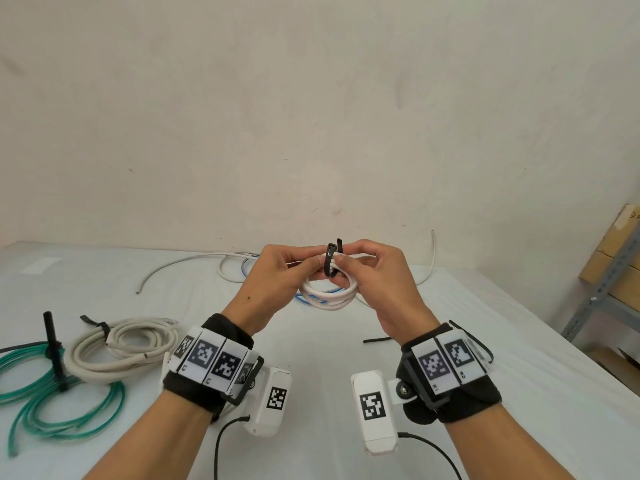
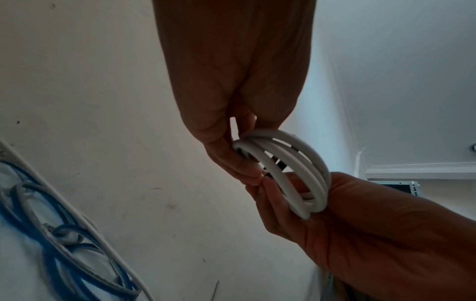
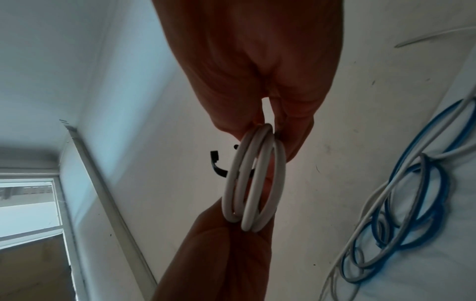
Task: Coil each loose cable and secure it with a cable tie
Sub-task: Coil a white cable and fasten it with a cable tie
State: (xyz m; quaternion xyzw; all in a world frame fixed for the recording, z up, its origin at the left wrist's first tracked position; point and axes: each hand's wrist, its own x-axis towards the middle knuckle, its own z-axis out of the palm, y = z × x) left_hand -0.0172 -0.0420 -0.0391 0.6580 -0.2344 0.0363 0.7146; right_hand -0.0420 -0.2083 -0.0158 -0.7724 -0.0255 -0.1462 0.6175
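**Both hands hold a white coil with a black tie around it**

Head view: the left hand [image 1: 273, 271] and the right hand [image 1: 375, 275] are raised above the white table [image 1: 450, 341] and meet at a small white cable coil [image 1: 329, 296]. A black cable tie [image 1: 329, 261] is looped around the top of the coil, and its two ends stand up between the thumbs. Both hands pinch the coil and the tie with curled fingers. On the table at the left lie a beige cable coil [image 1: 117, 351] and a green cable coil [image 1: 52, 403], each bound with a black tie. Behind the hands lies a loose blue cable [image 1: 249, 268] mixed with a loose white cable [image 1: 194, 263]. One spare black tie [image 1: 375, 340] lies near the right wrist.

Left wrist view: the fingertips of the left hand [image 2: 231, 154] pinch the white rings at one side, and the right hand [image 2: 335, 213] holds the other side. Only a small dark piece of the tie shows between the rings.

Right wrist view: the right hand [image 3: 270, 101] pinches the top of the coil [image 3: 253, 179] and the left hand [image 3: 231, 254] holds its bottom. The head of the tie [image 3: 215, 160] sticks out beside the rings.
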